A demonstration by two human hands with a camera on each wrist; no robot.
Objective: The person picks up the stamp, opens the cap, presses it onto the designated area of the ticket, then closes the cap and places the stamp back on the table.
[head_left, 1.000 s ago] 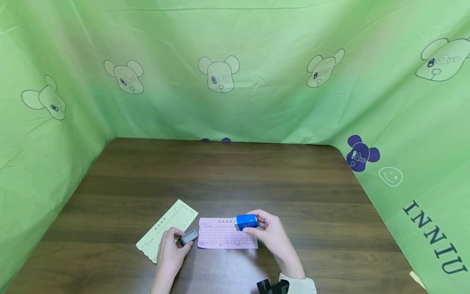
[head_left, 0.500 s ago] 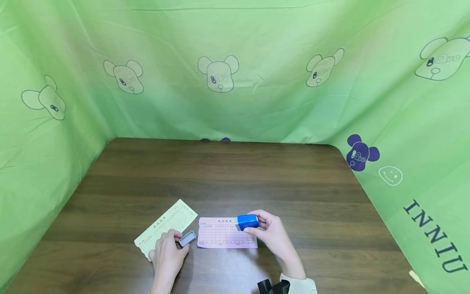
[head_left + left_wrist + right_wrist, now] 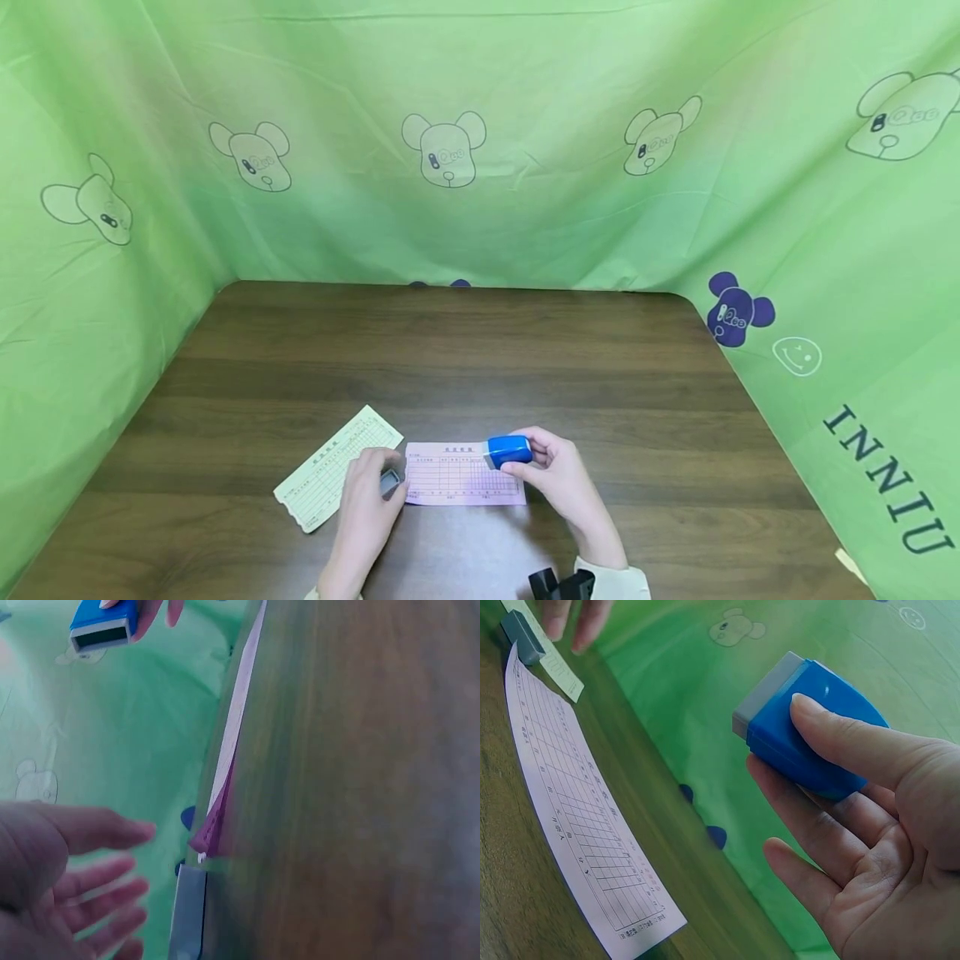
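Observation:
My right hand (image 3: 558,483) grips a blue stamp (image 3: 510,451) between thumb and fingers, above the right part of a pink form (image 3: 446,479). In the right wrist view the stamp (image 3: 817,724) has its pale grey end pointing to the upper left, uncapped. A small grey stamp cap (image 3: 389,481) lies on the table at the pink form's left end. Beside the cap is my left hand (image 3: 366,500), its fingers apart from it. In the left wrist view a gap shows between that hand (image 3: 82,877) and the cap (image 3: 188,911).
A pale green form (image 3: 322,477) lies slanted on the wooden table (image 3: 465,358), left of the pink one and partly behind my left hand. Green cloth (image 3: 450,225) hangs around the table's back and sides. A black device (image 3: 558,585) sits at my right wrist.
My left hand held the grey cap earlier; it has put it down by the pink form and let go. The right hand with the stamp has barely moved.

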